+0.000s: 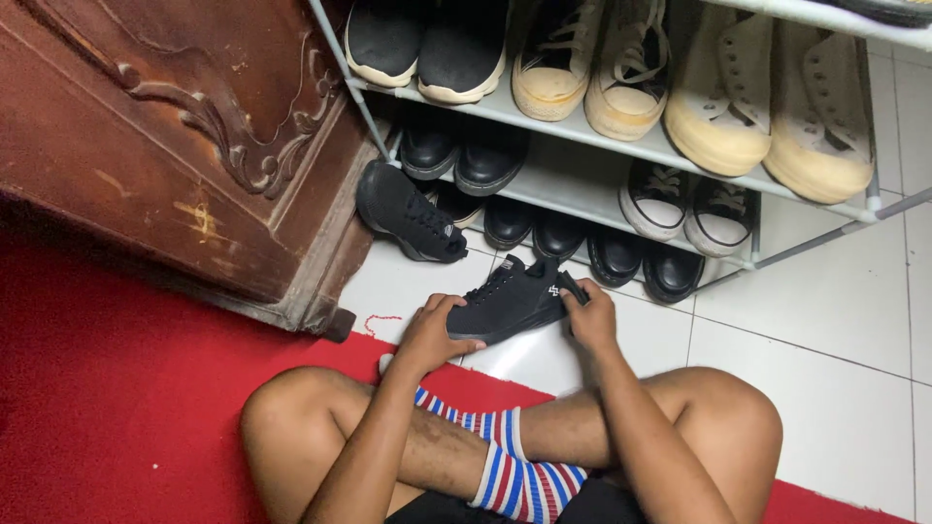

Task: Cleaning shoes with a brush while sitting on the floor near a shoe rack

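I hold a black sneaker (pixel 513 299) just above the white tiled floor (pixel 835 320), in front of my crossed legs. My left hand (pixel 434 333) grips its toe end. My right hand (pixel 588 318) grips its heel end, fingers curled over the collar. A second black sneaker (pixel 408 213) lies tipped on its side on the floor, leaning at the foot of the shoe rack. I wear a striped red, white and blue sock (pixel 515 475).
A grey metal shoe rack (pixel 602 189) stands ahead, with pale sneakers on the top shelf, black shoes lower down and on the floor. A carved dark wooden cabinet (pixel 175 146) stands at left. Red carpet (pixel 107 408) lies under my legs.
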